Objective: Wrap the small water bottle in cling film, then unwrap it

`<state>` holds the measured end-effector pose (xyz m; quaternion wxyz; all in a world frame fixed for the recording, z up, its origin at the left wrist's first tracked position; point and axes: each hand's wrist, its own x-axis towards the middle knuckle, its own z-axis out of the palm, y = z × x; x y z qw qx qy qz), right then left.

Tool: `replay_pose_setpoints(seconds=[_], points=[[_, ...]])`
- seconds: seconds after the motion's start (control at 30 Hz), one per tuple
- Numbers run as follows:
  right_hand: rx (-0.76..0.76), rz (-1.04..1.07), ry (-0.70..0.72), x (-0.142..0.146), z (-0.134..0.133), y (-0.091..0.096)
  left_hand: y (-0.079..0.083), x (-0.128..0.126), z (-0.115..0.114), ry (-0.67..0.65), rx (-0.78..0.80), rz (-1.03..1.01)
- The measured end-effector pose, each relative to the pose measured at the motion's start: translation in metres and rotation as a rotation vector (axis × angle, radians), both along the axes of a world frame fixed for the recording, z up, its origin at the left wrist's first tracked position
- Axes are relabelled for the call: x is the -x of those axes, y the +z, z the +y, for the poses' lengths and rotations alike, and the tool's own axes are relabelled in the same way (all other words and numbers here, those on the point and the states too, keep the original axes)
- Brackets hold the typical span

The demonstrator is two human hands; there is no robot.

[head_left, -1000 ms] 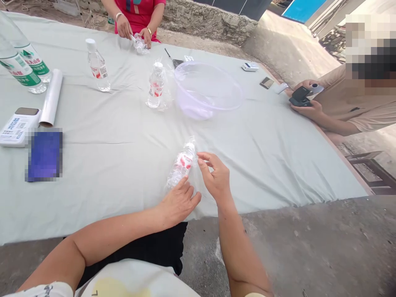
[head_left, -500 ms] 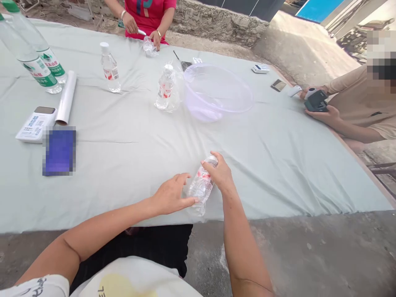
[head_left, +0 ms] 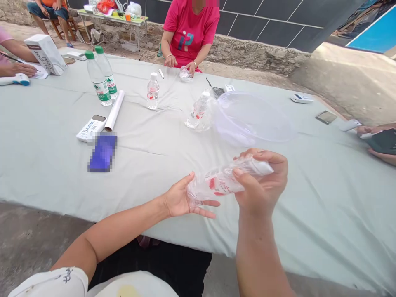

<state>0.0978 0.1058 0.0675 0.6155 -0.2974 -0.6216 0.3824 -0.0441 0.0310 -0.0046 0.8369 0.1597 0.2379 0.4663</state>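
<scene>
A small clear water bottle (head_left: 223, 183) with a red and white label, covered in thin plastic film, is held sideways above the cloth-covered table (head_left: 154, 156). My right hand (head_left: 262, 185) is wrapped round its neck and cap end. My left hand (head_left: 182, 200) cups the bottle's base, palm up with fingers spread against it.
A clear plastic basin (head_left: 250, 119) sits just beyond my hands. Two more small bottles (head_left: 197, 111) (head_left: 152, 91), two green-capped bottles (head_left: 99, 80), a film roll (head_left: 114, 110), a white device (head_left: 91, 128) and a blurred blue item (head_left: 102, 152) lie on the cloth. A person in red (head_left: 188, 37) sits opposite; other people's hands show at both sides.
The bottle was lying on the cloth under my hands; it is now lifted off the table and held sideways in both hands. The view has tilted upward.
</scene>
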Motion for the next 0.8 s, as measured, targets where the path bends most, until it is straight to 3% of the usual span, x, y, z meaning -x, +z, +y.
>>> replay_pose_setpoints(seconds=[0.07,0.13,0.23,0.33,0.43,0.57,0.67,0.73,0.8], points=[[-0.161,-0.049,0.023,0.021,-0.006,0.0,0.002,0.013,0.01,0.131,0.105,-0.088],[-0.22,-0.111,0.121,0.042,-0.013,-0.004,-0.004,0.026,0.021,0.288,0.177,-0.099],[-0.263,-0.148,0.299,0.067,-0.023,-0.012,-0.022,0.044,0.035,0.444,0.125,-0.164],[-0.249,-0.11,0.348,0.085,-0.025,-0.019,-0.04,0.055,0.039,0.473,0.038,-0.256],[-0.084,-0.092,0.378,0.095,-0.015,-0.021,-0.05,0.061,0.037,0.45,0.076,-0.243],[0.145,-0.021,0.47,0.105,0.012,-0.022,-0.055,0.066,0.034,0.417,0.151,-0.221],[0.29,-0.001,0.459,0.118,0.045,-0.023,-0.052,0.066,0.036,0.421,0.19,-0.267],[0.301,-0.036,0.379,0.132,0.073,-0.02,-0.051,0.064,0.04,0.439,0.205,-0.279],[0.182,-0.104,0.254,0.151,0.105,-0.016,-0.051,0.062,0.044,0.457,0.209,-0.257]])
